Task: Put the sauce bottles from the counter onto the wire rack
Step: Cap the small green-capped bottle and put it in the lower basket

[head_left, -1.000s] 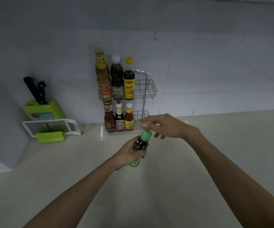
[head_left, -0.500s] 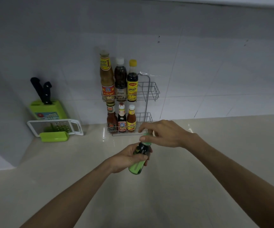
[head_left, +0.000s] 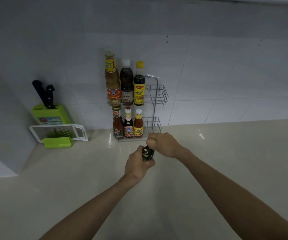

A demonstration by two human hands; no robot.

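The left hand (head_left: 138,166) grips the dark bottle (head_left: 147,154) near the back edge of the tabletop (head_left: 226,153). The right hand (head_left: 164,144) clasps its green cap (head_left: 152,139).

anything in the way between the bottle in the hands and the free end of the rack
Nothing visible. The green-capped bottle, gripped by the left hand and right hand, is just in front of the wire rack. The right end of both shelves is free, with the other bottles at the left.

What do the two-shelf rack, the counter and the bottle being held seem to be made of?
Wire rack: thin grey metal rods, matte, probably coated. Counter: pale beige polished stone or similar, showing light glints. Bottle: dark and glossy, glass or plastic; unclear.
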